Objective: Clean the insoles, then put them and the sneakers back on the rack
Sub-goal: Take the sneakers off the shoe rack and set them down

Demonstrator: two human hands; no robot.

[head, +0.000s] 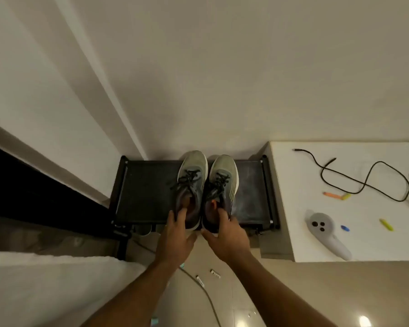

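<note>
Two grey-green sneakers with black laces stand side by side, toes to the wall, on the top shelf of a black shoe rack point(142, 192). My left hand point(176, 237) grips the heel of the left sneaker point(191, 182), with fingers curled into its opening. The heel of the right sneaker point(222, 185) is held the same way by my right hand point(227, 234), thumb under the heel. Whether insoles lie inside the shoes is hidden by my fingers and the shadow.
A white table point(316, 246) stands right of the rack, holding a black cable point(364, 182), a grey handheld device point(324, 232) and small coloured pieces. A bed edge point(45, 279) lies at the lower left. A cable and two small markers point(207, 277) lie on the floor.
</note>
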